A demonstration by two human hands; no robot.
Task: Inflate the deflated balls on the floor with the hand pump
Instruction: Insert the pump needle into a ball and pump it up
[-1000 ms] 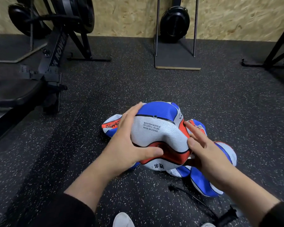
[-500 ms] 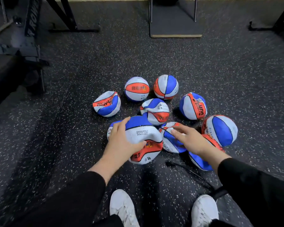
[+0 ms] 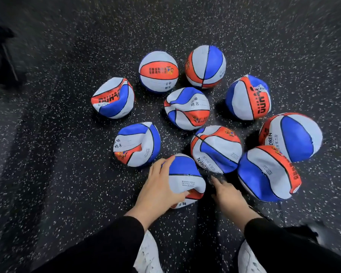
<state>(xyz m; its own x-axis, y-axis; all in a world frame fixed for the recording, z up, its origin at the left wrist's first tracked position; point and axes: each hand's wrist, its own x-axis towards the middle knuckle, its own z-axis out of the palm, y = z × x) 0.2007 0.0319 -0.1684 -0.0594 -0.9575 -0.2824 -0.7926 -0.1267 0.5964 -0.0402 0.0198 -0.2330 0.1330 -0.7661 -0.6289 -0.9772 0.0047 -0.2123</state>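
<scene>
Speckled black rubber floor (image 3: 63, 174), bearing a cluster of ten small red, white and blue basketballs. Two at the far side, the ball with the orange band (image 3: 158, 71) and its neighbour (image 3: 206, 67), look round and full; whether they were pumped or simply kept their air cannot be told. The others are dented or collapsed, most plainly the large crumpled ball (image 3: 268, 174) at near right and the caved-in ball (image 3: 113, 98) at far left. The nearest ball (image 3: 185, 180), also sagging, lies valve panel up. The left hand (image 3: 159, 191) is clamped round its left side, fingers curled over it. The right hand (image 3: 227, 194) lies just beside it, fingers extended and holding nothing. The hand pump is not clearly in view; only a dark shape (image 3: 301, 230) shows behind the right sleeve. Judged so, inflation has barely begun and eight balls remain.
</scene>
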